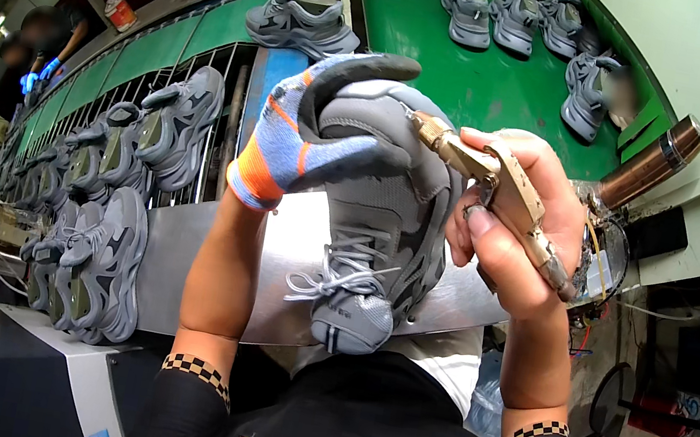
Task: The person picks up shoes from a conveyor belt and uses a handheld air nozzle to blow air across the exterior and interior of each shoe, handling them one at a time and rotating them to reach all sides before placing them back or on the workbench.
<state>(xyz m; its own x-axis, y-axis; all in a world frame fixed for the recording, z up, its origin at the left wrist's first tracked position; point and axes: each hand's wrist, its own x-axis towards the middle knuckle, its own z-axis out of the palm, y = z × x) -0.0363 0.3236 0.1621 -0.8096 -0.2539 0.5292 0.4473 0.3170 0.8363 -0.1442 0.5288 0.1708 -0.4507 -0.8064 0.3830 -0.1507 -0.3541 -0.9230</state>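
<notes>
A grey sneaker (373, 194) is in front of me, with its laced toe toward my body and its heel away from me. My left hand (299, 135), in a blue and orange knitted glove with dark coated fingers, curls round the heel end and grips it. My right hand (536, 223) is bare and wrapped round a brass-coloured spray gun (508, 200) with a lever. Its thin nozzle points at the sneaker's heel collar, close to the gloved fingers. Whether anything comes out of the nozzle cannot be seen.
A metal work plate (278, 253) lies under the sneaker. Several grey sneakers (107, 269) stand on the left, beside a wire rack (203, 146). More sit on a green conveyor belt (420, 34) ahead. A copper-coloured cylinder (650, 164) juts out at right. People work far left.
</notes>
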